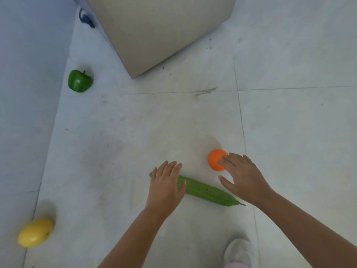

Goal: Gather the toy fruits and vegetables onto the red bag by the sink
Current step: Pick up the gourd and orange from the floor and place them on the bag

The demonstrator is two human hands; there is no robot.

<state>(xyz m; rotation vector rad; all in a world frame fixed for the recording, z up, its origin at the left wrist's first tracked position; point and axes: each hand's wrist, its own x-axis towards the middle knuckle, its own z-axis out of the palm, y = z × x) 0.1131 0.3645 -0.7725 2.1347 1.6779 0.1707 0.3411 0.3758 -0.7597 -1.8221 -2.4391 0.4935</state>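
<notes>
A long green toy gourd (206,191) lies on the pale tiled floor. My left hand (166,182) hovers over its left end, fingers spread, not closed around it. An orange toy fruit (215,158) sits just beyond; my right hand (241,175) is open with its fingertips resting on the orange's right side. A green toy pepper (80,81) lies far left near the wall. A yellow toy lemon (34,233) rests at the lower left. The red bag and the sink are out of view.
A large beige box or cabinet corner (154,31) stands at the top middle. A white wall (25,93) runs down the left side. A dark blue item (86,19) lies by the box's left edge. My white shoe (239,252) is at the bottom.
</notes>
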